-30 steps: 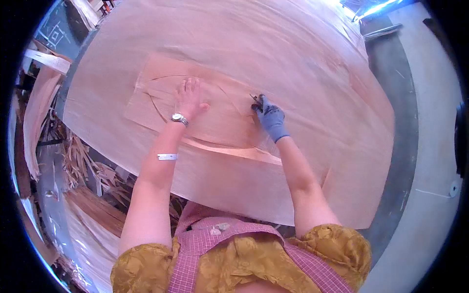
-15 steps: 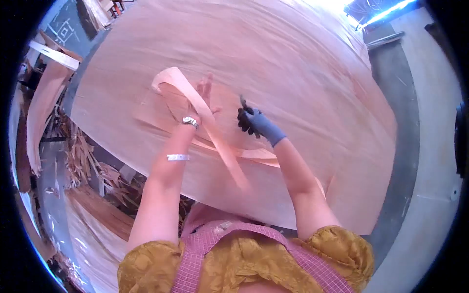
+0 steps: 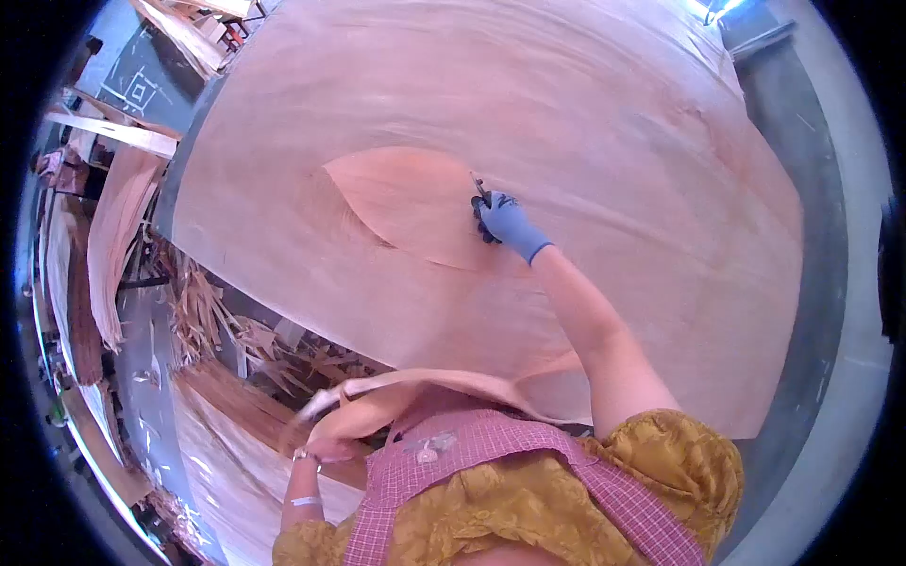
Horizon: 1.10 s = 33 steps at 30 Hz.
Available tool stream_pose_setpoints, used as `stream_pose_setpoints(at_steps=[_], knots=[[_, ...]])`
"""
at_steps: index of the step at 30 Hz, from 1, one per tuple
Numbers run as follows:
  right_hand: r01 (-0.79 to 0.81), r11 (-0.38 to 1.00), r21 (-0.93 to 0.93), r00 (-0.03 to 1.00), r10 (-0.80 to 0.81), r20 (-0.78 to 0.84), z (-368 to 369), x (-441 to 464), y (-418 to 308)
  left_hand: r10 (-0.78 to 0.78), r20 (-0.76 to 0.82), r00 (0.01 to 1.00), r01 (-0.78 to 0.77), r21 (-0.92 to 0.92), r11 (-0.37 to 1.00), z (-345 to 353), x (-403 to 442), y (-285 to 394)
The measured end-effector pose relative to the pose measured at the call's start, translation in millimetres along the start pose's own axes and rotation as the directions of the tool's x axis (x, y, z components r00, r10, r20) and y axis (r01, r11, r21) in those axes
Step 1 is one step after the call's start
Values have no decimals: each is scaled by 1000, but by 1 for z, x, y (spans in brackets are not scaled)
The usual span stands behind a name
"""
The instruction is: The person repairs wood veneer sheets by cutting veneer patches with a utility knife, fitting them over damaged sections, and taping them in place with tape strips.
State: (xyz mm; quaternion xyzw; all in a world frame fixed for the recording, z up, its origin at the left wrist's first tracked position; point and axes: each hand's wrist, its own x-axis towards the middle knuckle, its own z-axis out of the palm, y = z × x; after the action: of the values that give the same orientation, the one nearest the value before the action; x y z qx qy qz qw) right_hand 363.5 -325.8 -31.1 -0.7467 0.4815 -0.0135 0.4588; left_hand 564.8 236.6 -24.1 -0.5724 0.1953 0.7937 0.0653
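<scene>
My right hand (image 3: 505, 219), in a blue glove with dark fingertips, is closed around a small dark cutting tool (image 3: 481, 191) with a thin tip pointing up and away. It rests at the right end of a leaf-shaped veneer piece (image 3: 406, 203) lying flat on the large veneer sheet (image 3: 613, 189). Down at the lower left, beside the pink checked apron, my left hand (image 3: 330, 449) is closed on long curling veneer strips (image 3: 377, 407). Blur and the strips partly hide its fingers.
Shredded veneer scraps (image 3: 212, 316) lie below the sheet's left edge. Stacked veneer pieces (image 3: 123, 226) stand at the far left. A grey surface (image 3: 830, 255) borders the sheet on the right. Part of another person (image 3: 64, 172) shows at the far left.
My left hand has pulled the cut-off strips from around the leaf-shaped piece down and left, off the sheet's edge. My right hand, still with the tool, stays near the piece's right end.
</scene>
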Motion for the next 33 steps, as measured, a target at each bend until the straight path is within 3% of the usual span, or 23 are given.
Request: stream_pose_setpoints(at_steps=[2,3,4,5,6,7,8,9,10,11,12,14,16,17,20,21,23,25,26,28,32,33], knots=[[0,999,-36,1000,-1,-13,2,4,2,188,148,971,-188,-11,982,-3,5,61],[-34,999,-26,999,34,7,-4,-1,-7,357,131,925,-358,-22,934,-10,-18,121],[-69,997,-16,997,70,28,-6,-6,-12,575,5,818,-574,61,816,-21,-49,195],[-40,996,-80,999,40,7,-2,-3,-6,536,-4,844,-532,-132,836,-37,-69,247],[-8,990,-143,1000,6,-14,3,7,5,529,-328,783,-603,-190,775,-54,-53,284],[20,979,-205,999,-28,-35,7,12,10,694,-520,498,-702,227,675,-90,-20,310],[10,981,-192,999,-17,-32,5,11,7,759,-566,322,-581,515,631,-117,-3,333],[-1,984,-179,1000,-4,-27,3,5,1,796,-592,125,-297,743,599,-144,13,357],[-15,986,-166,1000,12,-22,1,3,-3,802,-594,-69,12,803,596,-170,30,380],[-9,986,-165,999,2,-42,2,7,0,749,-662,-32,180,733,656,-189,31,401],[-5,987,-163,998,-4,-58,6,12,8,745,-666,28,157,739,655,-204,35,412],[-47,998,43,999,47,5,4,3,3,725,-669,164,111,742,661,-220,43,416],[-172,887,429,978,102,183,-28,-28,-54,699,-664,267,110,741,662,-207,8,429],[-47,868,494,982,-50,182,-25,-32,-68,682,-664,307,112,737,667,-205,-7,437],[265,670,693,901,-429,70,14,-56,-94,785,-618,36,49,786,616,-228,30,432],[354,567,744,854,-521,-9,33,-63,-99,762,-630,152,85,776,625,-235,32,435],[141,492,859,868,-479,131,48,-73,-103,672,-636,380,154,759,632,-249,36,444],[-84,425,901,845,-449,290,61,-76,-98,642,-664,382,36,705,708,-263,54,439],[-77,428,900,829,-475,297,61,-78,-97,627,-679,382,-26,670,742,-269,60,437],[-76,442,894,789,-522,325,57,-83,-104,606,-672,426,33,681,732,-267,50,442],[-36,596,802,717,-543,436,21,-96,-117,539,-697,473,149,666,731,-232,9,457],[-33,631,775,721,-522,455,13,-99,-121,592,-707,388,133,678,723,-231,11,455]])
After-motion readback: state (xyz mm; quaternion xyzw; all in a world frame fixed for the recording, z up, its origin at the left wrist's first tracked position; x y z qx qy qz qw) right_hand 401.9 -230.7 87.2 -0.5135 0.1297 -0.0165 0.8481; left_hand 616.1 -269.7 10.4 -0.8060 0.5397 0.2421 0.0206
